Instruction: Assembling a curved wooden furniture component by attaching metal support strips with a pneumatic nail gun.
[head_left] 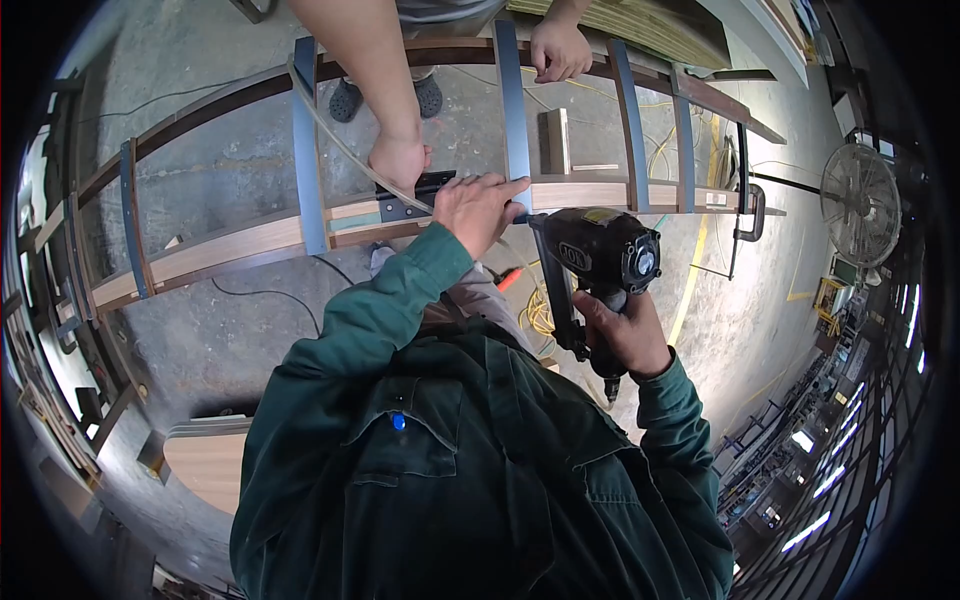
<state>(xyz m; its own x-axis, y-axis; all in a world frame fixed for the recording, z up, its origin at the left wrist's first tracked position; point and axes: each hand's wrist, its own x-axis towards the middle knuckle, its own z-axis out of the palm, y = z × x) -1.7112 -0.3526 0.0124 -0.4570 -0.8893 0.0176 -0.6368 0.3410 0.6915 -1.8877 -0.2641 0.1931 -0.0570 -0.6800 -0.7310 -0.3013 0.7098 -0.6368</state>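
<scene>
My right hand (628,330) is wrapped round the grip of a black nail gun (590,240). The gun's nose meets the near wooden rail (585,194) of a ladder-like frame, at the end of a blue-grey crosspiece (513,110). Just left of the nose, my left hand (472,212) lies on the rail with fingers stretched toward that crosspiece, its fingertips touching it. A black bracket-like metal piece (400,205) with holes sits on the rail left of my hand. Above it is a co-worker's closed hand (398,163); the co-worker's other hand (562,50) rests near the far rail.
Several more crosspieces, such as the one at left (308,150), join the rails. A black clamp (752,212) grips the frame's right end. A pale hose (340,140) crosses the frame. Yellow hose (538,312) lies coiled on the floor. A fan (860,200) stands right.
</scene>
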